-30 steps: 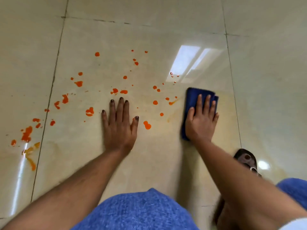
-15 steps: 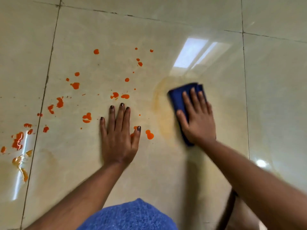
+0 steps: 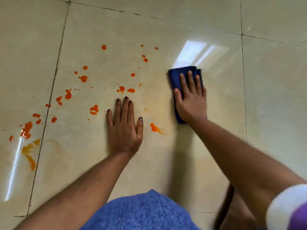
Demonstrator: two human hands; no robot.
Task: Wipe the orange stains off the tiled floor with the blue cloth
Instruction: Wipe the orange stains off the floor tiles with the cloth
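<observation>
Between flat-pressed hands, left hand point(image 3: 125, 128) bare, right hand point(image 3: 191, 100) on blue cloth point(image 3: 174, 77), orange stains point(image 3: 154, 127) lie.

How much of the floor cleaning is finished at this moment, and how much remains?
Done: the patch around the blue cloth shows no drops, only a faint orange haze. In hand: the right hand presses the cloth flat on the floor; the left hand rests on the tile. Left: most orange stains to the left, one drop beside the left thumb, and smears across the grout line.
</observation>
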